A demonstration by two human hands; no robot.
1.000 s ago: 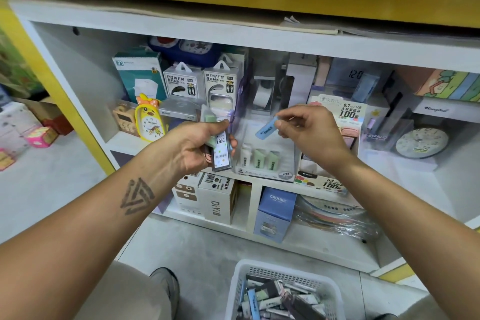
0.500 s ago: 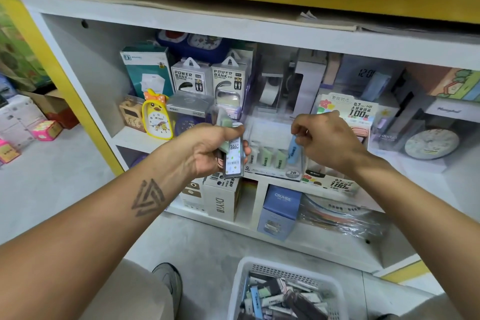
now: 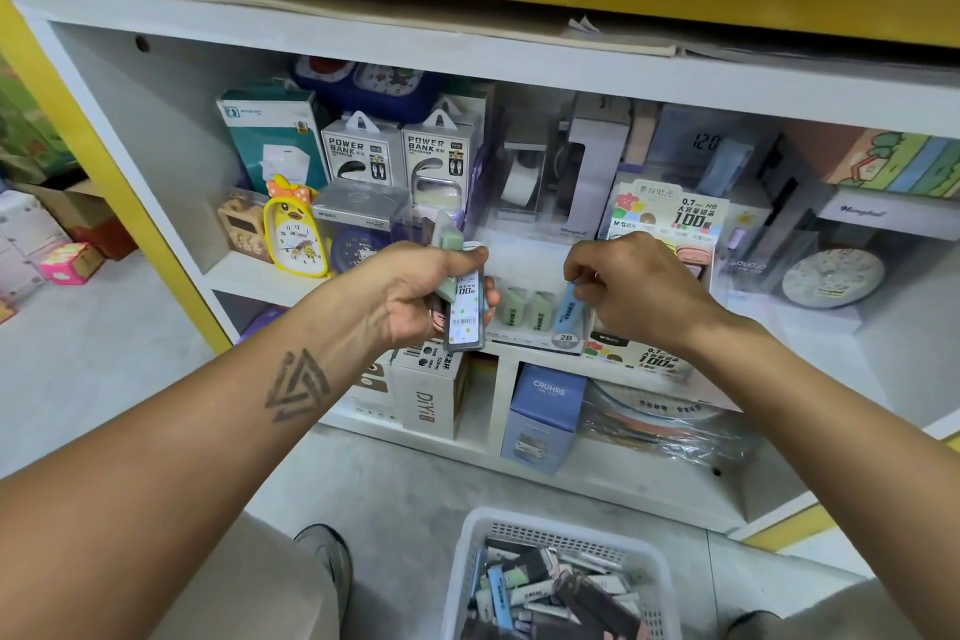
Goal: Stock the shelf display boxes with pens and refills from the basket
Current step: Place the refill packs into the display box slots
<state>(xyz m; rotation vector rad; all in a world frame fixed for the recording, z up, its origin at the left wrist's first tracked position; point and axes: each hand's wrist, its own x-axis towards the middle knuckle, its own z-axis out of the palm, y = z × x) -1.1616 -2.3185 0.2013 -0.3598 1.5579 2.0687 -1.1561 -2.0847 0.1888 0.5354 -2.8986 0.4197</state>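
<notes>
The clear plastic display box (image 3: 540, 327) with a "2B" label on its front sits on the white shelf board (image 3: 244, 276) at the middle of the cabinet, and everything else is placed from it; inside it stand pale green refill cases (image 3: 524, 309) in a row, and at their right end a light blue refill case (image 3: 567, 309) stands upright in the box; the right hand (image 3: 639, 291) hovers over the box's right side, its thumb and forefinger pinching the top of that blue case while the other fingers curl under; just left of the box, the left hand (image 3: 415, 299) grips a small bundle of flat refill cases (image 3: 464, 307), the front one transparent with a white printed card and reaching down past the box's lower edge, a green one poking up behind the thumb; touching the box's right side is a colourful cardboard display box (image 3: 670, 218) printed "0.7" and "100"; behind and left of the clear box stand two white "POWER BANK" cartons (image 3: 400, 151); further left on the same board is a yellow duck-shaped clock (image 3: 296, 234); below the box, on the floor in front of the cabinet, a white perforated plastic basket (image 3: 561, 530) holds a heap of mixed refill cases (image 3: 545, 587).
</notes>
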